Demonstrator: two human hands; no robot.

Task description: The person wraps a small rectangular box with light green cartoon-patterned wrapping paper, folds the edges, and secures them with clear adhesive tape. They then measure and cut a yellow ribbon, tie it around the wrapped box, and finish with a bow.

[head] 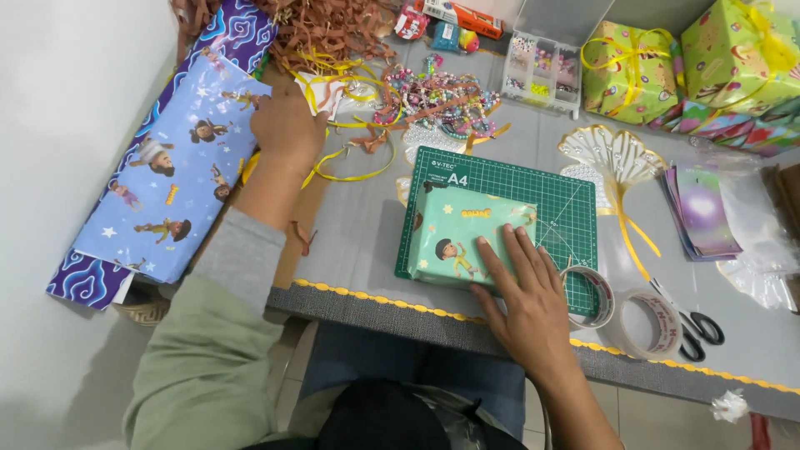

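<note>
My right hand (525,287) lay flat, fingers spread, on the mint-green paper-wrapped box (467,237) atop the green cutting mat (550,204); my left hand (287,125) gripped blue cartoon-printed wrapping paper (171,179).

Bare worktop (358,225) lies open left of the cutting mat (575,204). Ribbons (350,92) and beads (437,100) crowd the far side; tape rolls (646,321) and scissors (696,329) block the near right, gift boxes (633,75) the far right.

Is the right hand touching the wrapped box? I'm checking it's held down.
Touching. The head view shows the right hand lying flat on the teal wrapped box, fingers spread across its top.
</note>
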